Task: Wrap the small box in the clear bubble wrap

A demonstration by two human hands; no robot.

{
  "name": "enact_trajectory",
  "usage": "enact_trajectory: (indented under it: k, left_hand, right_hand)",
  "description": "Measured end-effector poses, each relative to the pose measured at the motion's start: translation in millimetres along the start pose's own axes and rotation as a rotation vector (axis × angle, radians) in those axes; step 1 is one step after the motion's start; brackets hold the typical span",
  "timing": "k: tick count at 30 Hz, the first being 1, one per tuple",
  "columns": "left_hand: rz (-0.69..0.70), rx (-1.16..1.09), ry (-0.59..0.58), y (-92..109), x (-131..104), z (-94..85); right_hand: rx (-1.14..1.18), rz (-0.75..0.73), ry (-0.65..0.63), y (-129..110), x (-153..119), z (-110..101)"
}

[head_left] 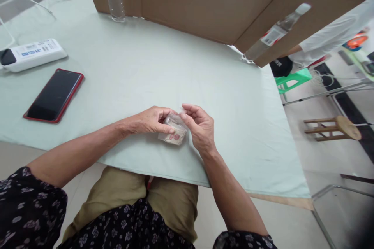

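A small clear plastic packet [175, 136] with pale contents and red marks lies near the front of the cloth-covered table [163, 74]. My left hand [154, 120] grips it, the thumb across its front and the fingers behind. At its upper right edge, my right hand [200, 126] has thumb and index finger close together by a bit of whitish, see-through material. Whether that bit is part of the packet is too small to tell.
A red-cased phone [54, 95] and a white device [33, 55] lie at the left. Behind stands a cardboard panel [189, 4], with one bottle [115, 2] upright and another bottle [274, 35] at the right. A wooden stool [336, 127] and a person's white sleeve [324, 39] are at the right.
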State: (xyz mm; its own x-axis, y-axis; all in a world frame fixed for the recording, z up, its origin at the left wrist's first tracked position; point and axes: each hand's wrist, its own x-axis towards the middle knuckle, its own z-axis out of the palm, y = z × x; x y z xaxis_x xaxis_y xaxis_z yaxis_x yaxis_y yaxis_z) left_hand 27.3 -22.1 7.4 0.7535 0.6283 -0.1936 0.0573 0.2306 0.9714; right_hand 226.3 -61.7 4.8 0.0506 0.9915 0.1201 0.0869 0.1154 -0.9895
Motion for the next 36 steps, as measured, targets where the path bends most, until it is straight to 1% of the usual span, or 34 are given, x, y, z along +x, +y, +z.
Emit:
enact_trajectory:
  k: [4, 8, 12, 15, 17, 19, 22, 26, 31, 34, 36]
  left_hand:
    - [0.007, 0.052, -0.003, -1.4, -0.3, -1.8]
    - [0.017, 0.131, 0.025, 0.0, -0.1, -3.8]
    - [0.071, 0.148, -0.004, 4.9, -1.0, -6.0]
    - [0.1, 0.196, 0.001, 7.2, -1.8, -6.6]
    - [0.102, 0.243, 0.041, 7.5, -1.8, -5.6]
    - [0.093, 0.298, 0.122, 7.0, -1.4, -3.9]
    - [0.091, 0.378, 0.223, 6.0, -0.2, -2.3]
    - [0.113, 0.419, 0.263, 6.3, 0.2, -3.7]
    - [0.089, 0.374, 0.305, 8.2, -1.2, -5.4]
    - [0.082, 0.347, 0.336, 8.1, -1.4, -4.5]
    - [0.084, 0.311, 0.353, 7.2, -0.8, -3.0]
  right_hand:
    - [-0.088, -0.139, 0.0, -1.6, -3.5, -0.2]
    - [-0.15, -0.269, -0.022, -1.0, -10.1, 0.4]
    - [-0.252, -0.344, -0.028, -2.3, -17.5, 1.4]
    - [-0.369, -0.477, -0.029, -3.4, -18.6, 2.6]
    - [-0.504, -0.623, -0.018, -2.8, -17.0, 3.6]
    - [-0.656, -0.766, -0.011, -1.5, -14.8, 4.1]
    - [-0.802, -0.889, -0.024, 0.0, -12.9, 3.4]
    - [-0.842, -0.948, -0.072, -1.0, -14.6, 1.8]
    - [-0.819, -0.956, -0.089, -3.2, -17.4, 2.1]
    - [-0.794, -0.939, -0.116, -3.0, -17.8, 2.4]
    - [-0.815, -0.896, -0.143, -2.2, -17.9, 2.7]
